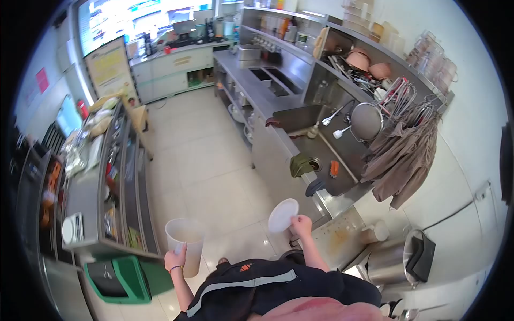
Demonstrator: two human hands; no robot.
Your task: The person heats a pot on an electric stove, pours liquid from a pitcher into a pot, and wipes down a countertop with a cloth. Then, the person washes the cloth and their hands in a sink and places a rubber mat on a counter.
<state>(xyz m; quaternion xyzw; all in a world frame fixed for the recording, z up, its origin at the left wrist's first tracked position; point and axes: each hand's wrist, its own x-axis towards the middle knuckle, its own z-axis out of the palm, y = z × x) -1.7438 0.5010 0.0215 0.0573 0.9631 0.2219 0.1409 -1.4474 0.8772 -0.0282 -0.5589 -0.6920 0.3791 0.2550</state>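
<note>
My left hand (175, 258) is closed on the near side of a tall translucent plastic container (194, 254), which is without a lid and held upright over the floor. Whether anything lies at its bottom is unclear. Between the fingers of my right hand (301, 225) is the edge of a round white lid (283, 215), tilted with its flat face toward me. Lid and container are apart, with the floor showing between them. The lid is close to the front of the steel sink (342, 184).
An orange scrubber (334, 169) lies in the sink, and a green cloth (301, 166) hangs over its edge. At right stands a large steel pot (390, 266). A green bin (120, 278) and a steel counter with a white scale (73, 229) are at left.
</note>
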